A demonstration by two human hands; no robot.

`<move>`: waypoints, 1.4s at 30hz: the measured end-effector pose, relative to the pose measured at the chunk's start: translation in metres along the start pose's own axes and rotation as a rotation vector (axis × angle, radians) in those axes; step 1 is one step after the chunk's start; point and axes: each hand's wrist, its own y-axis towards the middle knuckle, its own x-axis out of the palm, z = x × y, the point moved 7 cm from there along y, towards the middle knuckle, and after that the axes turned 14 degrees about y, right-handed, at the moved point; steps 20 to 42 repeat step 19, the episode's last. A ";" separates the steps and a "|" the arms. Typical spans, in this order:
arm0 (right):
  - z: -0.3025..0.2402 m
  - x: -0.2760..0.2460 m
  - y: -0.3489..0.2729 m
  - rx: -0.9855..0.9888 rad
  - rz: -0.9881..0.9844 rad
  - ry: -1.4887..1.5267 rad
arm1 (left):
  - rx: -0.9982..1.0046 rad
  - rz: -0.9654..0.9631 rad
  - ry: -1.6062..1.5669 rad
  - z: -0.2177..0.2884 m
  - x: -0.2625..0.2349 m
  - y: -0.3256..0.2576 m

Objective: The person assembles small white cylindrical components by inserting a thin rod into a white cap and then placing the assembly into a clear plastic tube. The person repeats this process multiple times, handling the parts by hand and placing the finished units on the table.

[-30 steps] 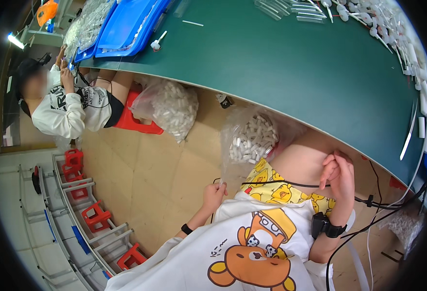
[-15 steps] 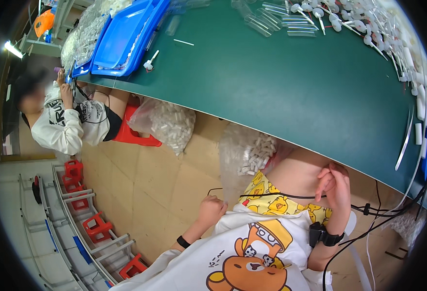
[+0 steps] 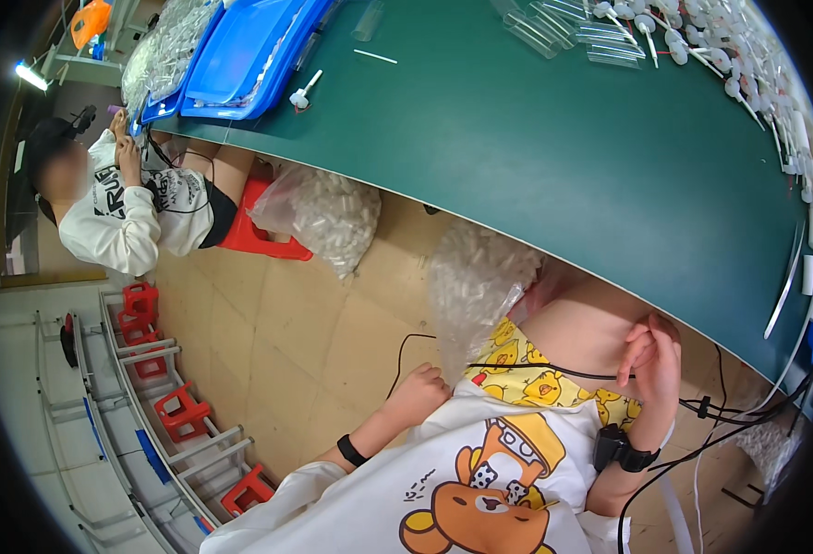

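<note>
My left hand is loosely closed in front of my shirt, beside the clear plastic bag of white tubular pieces under the table edge. Nothing shows in its fingers. Above my thigh, near the table's front edge, my right hand is raised with its fingers bent and partly apart, nothing in them. A black cable crosses my lap and passes by that hand. Each wrist carries a black band, the right one with a small black box on it.
The green table bears clear tubes, a heap of white stemmed parts, blue trays and one lone stemmed part. A co-worker sits at the left by another filled bag. Red stools line the wall.
The view has shifted, so the table contents sit higher and farther right. My left hand has come closer to the bag. My right hand keeps its bent pose near the table edge.
</note>
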 end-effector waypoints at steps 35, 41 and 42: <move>0.007 0.012 0.015 0.013 -0.058 -0.066 | -0.218 0.332 -0.313 -0.003 -0.071 0.032; 0.007 0.012 0.015 0.013 -0.058 -0.066 | -0.218 0.332 -0.313 -0.003 -0.071 0.032; 0.007 0.012 0.015 0.013 -0.058 -0.066 | -0.218 0.332 -0.313 -0.003 -0.071 0.032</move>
